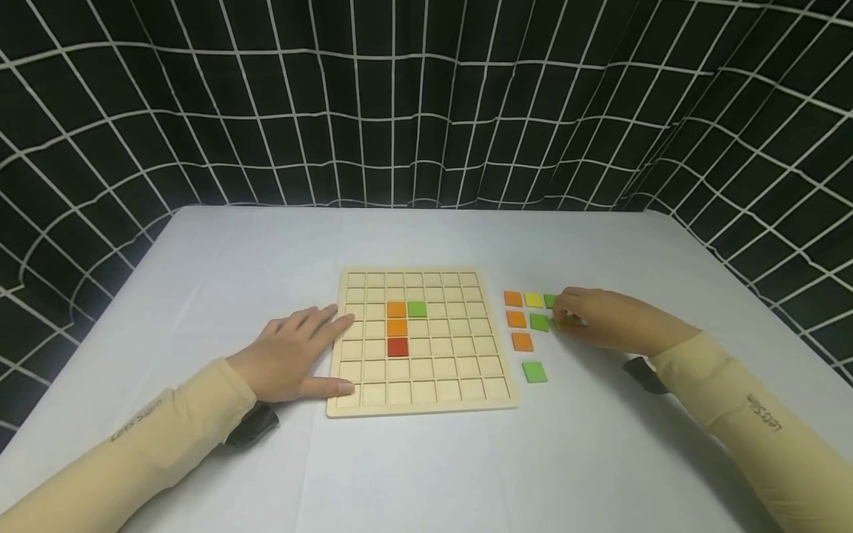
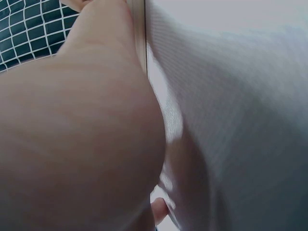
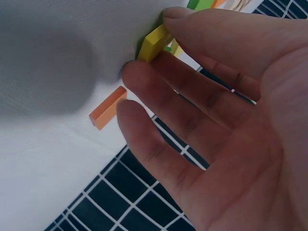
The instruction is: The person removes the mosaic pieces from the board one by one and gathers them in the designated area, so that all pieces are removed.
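Observation:
My left hand (image 1: 293,359) rests spread over the left edge of a wooden grid board (image 1: 460,370), its thumb and fingertips on the board. On the board sit two orange tiles (image 1: 396,328) in one column, a red tile (image 1: 397,347) below them and a green tile (image 1: 417,309) to the right of the top one. Right of the board, my right hand (image 1: 596,318) pinches a yellow tile (image 3: 155,44) between thumb and fingers, low over the table. In the right wrist view, an orange tile (image 3: 108,108) lies near its little finger. The left wrist view mostly shows the left hand (image 2: 77,134) up close.
Several loose tiles lie between board and right hand: orange tiles (image 1: 516,320), a yellow tile (image 1: 534,300), green tiles (image 1: 539,322) and a separate green tile (image 1: 534,372) nearer the front. Dark cloth with a white grid (image 1: 400,111) encloses the white table (image 1: 400,474).

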Demonstrator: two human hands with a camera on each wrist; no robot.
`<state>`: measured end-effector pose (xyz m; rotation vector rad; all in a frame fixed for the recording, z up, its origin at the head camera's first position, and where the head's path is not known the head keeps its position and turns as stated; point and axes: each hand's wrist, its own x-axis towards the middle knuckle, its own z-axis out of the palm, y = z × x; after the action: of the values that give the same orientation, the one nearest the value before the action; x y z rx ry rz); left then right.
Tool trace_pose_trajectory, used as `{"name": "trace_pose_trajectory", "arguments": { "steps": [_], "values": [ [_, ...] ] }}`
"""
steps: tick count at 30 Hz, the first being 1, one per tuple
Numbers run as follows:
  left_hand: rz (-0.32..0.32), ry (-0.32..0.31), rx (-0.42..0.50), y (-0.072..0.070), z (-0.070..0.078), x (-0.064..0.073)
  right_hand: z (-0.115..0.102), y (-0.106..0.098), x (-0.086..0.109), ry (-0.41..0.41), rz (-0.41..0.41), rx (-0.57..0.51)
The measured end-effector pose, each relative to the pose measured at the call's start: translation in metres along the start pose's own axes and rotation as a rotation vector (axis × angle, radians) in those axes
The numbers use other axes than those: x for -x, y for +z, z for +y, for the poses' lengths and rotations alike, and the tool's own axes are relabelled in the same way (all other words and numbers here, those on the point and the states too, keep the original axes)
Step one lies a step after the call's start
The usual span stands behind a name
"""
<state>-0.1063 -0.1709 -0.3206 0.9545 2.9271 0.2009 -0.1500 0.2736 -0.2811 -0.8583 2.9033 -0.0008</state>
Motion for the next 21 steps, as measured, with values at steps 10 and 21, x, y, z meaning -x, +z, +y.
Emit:
{"name": "trace_pose_trajectory", "arguments": {
  "steps": [10, 21],
  "values": [
    [-0.002, -0.006, 0.019, 0.0, -0.001, 0.002, 0.0, -0.001, -0.002, 0.001, 0.022, 0.023],
    [0.001, 0.0, 0.01, 0.0, -0.001, 0.0, -0.005, -0.009, -0.004, 0.0, 0.027, 0.024]
  ]
}}
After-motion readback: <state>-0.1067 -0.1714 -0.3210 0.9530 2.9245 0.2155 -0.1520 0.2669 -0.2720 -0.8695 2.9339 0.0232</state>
